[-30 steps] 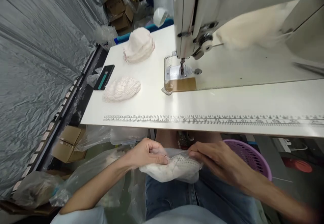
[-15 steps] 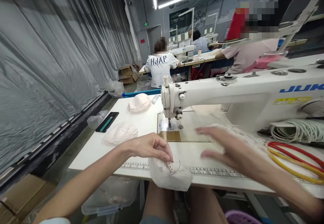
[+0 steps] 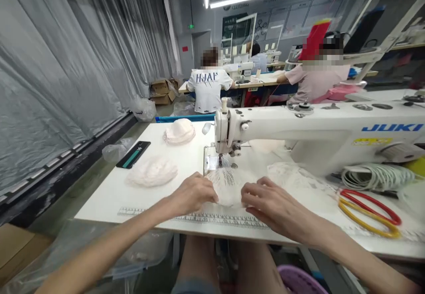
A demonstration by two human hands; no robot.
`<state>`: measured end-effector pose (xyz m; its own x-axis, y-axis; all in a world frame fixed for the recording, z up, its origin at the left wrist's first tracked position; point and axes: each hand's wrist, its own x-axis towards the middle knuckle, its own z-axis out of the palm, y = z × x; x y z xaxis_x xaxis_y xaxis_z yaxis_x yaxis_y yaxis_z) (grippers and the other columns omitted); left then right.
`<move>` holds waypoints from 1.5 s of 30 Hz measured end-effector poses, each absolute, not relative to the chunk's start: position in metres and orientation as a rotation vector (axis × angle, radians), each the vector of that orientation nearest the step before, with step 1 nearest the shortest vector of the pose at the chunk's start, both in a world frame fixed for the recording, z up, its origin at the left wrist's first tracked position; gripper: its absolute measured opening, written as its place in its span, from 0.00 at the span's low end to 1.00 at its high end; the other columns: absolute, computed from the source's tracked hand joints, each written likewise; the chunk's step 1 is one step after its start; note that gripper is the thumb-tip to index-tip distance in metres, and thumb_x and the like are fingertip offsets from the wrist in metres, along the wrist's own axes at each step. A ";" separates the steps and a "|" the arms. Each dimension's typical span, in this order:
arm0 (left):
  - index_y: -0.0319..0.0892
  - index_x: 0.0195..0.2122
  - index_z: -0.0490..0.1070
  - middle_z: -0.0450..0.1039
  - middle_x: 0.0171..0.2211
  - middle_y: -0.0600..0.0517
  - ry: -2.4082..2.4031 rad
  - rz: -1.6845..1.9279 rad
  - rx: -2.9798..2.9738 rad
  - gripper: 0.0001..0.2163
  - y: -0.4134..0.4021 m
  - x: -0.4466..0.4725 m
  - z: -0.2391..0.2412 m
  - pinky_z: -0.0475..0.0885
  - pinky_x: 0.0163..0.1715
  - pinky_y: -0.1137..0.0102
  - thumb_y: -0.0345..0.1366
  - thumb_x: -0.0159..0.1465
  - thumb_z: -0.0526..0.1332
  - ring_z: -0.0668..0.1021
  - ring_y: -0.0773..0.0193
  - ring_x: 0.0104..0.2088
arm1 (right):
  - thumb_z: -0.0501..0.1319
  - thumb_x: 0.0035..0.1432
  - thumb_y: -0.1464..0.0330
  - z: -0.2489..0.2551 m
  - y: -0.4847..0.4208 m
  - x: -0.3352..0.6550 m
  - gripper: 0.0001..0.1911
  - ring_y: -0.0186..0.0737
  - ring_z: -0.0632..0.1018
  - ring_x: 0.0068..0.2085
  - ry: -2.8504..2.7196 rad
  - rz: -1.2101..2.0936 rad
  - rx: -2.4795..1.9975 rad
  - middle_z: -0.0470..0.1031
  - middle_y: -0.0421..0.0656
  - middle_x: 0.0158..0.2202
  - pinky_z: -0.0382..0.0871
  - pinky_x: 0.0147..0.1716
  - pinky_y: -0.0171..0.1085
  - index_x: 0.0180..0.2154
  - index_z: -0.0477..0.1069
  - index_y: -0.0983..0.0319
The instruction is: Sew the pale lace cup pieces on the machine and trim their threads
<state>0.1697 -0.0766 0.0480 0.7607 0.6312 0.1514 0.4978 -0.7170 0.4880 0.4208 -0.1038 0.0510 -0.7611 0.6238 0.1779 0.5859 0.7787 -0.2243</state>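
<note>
A pale, sheer lace piece [image 3: 229,185] is stretched flat just in front of the needle area of a white sewing machine [image 3: 265,123]. My left hand [image 3: 194,192] pinches its left edge, fingers closed. On the opposite edge my right hand [image 3: 265,196] has its fingers curled and closed on the fabric. The metal needle plate [image 3: 212,163] lies right behind the lace, under the machine's head. Whether the fabric reaches under the presser foot, I cannot tell. To the left rest two soft pale fabric piles, a nearer one [image 3: 152,172] and a farther one [image 3: 179,131].
A dark phone-like object [image 3: 133,154] lies at the table's left edge. Along the front runs a printed ruler strip [image 3: 226,220]. More white lace [image 3: 292,174], red and yellow loops [image 3: 368,210] and a pale cord coil [image 3: 375,176] are at right. Co-workers sit at machines ahead.
The lace piece has been raised from the table's front edge toward the needle area and spread out. My right hand, empty before, has moved left and taken its right edge.
</note>
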 end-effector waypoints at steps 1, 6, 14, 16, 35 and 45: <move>0.40 0.33 0.76 0.77 0.32 0.47 0.854 0.424 2.629 0.10 -0.084 0.170 0.033 0.63 0.44 0.63 0.27 0.62 0.54 0.76 0.61 0.35 | 0.50 0.63 0.69 0.043 -0.109 0.420 0.10 0.38 0.71 0.31 -2.768 0.297 -0.964 0.71 0.44 0.32 0.60 0.35 0.39 0.30 0.67 0.62; 0.41 0.40 0.72 0.75 0.39 0.47 0.839 0.581 2.854 0.15 -0.108 0.170 -0.007 0.58 0.48 0.62 0.22 0.64 0.48 0.74 0.63 0.40 | 0.49 0.65 0.68 0.020 -0.111 0.405 0.09 0.37 0.73 0.34 -2.564 0.609 -1.059 0.72 0.44 0.35 0.62 0.32 0.33 0.41 0.67 0.60; 0.39 0.37 0.69 0.74 0.36 0.52 0.808 0.846 2.941 0.11 -0.113 0.172 -0.024 0.62 0.44 0.66 0.24 0.65 0.48 0.73 0.67 0.36 | 0.51 0.58 0.79 -0.001 -0.096 0.375 0.10 0.32 0.66 0.25 -2.760 -0.025 -1.110 0.68 0.42 0.32 0.51 0.22 0.31 0.30 0.67 0.62; 0.39 0.37 0.69 0.74 0.35 0.52 0.805 0.870 2.933 0.11 -0.114 0.171 -0.025 0.62 0.43 0.67 0.25 0.66 0.48 0.73 0.67 0.36 | 0.51 0.58 0.79 0.003 -0.100 0.379 0.09 0.32 0.66 0.25 -2.756 0.063 -1.108 0.68 0.42 0.33 0.53 0.22 0.31 0.31 0.66 0.63; 0.40 0.36 0.69 0.74 0.32 0.52 0.884 0.835 2.919 0.09 -0.118 0.169 -0.028 0.63 0.44 0.66 0.26 0.66 0.50 0.74 0.68 0.35 | 0.45 0.62 0.75 0.026 -0.090 0.453 0.10 0.34 0.66 0.23 -2.536 0.112 -1.301 0.66 0.43 0.26 0.59 0.22 0.33 0.34 0.63 0.62; 0.42 0.32 0.71 0.73 0.29 0.54 1.035 0.846 2.666 0.10 -0.115 0.172 -0.025 0.61 0.42 0.65 0.35 0.66 0.53 0.73 0.67 0.32 | 0.51 0.63 0.76 -0.022 -0.167 0.388 0.16 0.35 0.69 0.30 -2.519 0.265 -0.926 0.69 0.43 0.30 0.63 0.29 0.35 0.52 0.62 0.66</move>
<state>0.1720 -0.1153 -0.0254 0.6010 0.6613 0.4488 0.5714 -0.7482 0.3373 0.3885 -0.1674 -0.0219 -0.6782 0.6525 0.3381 0.5680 0.7573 -0.3223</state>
